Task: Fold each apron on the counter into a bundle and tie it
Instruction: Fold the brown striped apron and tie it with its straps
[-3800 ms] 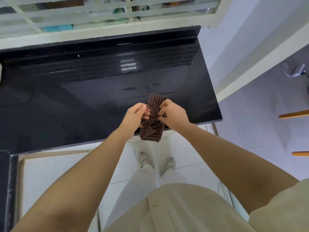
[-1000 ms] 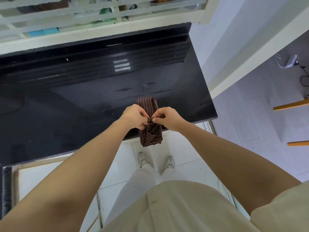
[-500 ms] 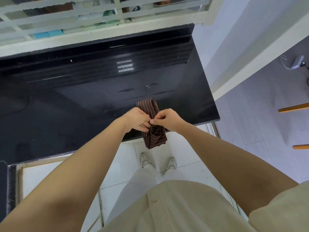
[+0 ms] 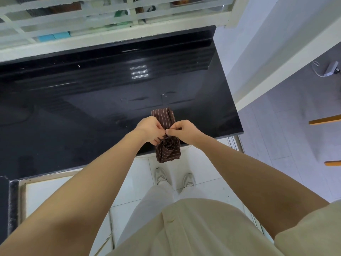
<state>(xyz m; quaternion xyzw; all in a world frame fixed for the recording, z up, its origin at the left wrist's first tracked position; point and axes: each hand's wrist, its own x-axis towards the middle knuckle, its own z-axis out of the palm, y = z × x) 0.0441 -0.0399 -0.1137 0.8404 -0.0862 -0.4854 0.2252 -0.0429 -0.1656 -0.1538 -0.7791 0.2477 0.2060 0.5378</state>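
Over the edge of the tabletop (image 4: 92,111), the left hand (image 4: 150,129) and right hand (image 4: 184,131) now pinch the apron (image 4: 167,150) mid-bundle (fingertips closer than before), so the knot looks nearly tied.

No words, labels, brands or numbers can be read on anything in view

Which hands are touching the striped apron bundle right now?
Touching, both. The head view shows the left hand and right hand pinching the brown striped apron bundle at its middle.
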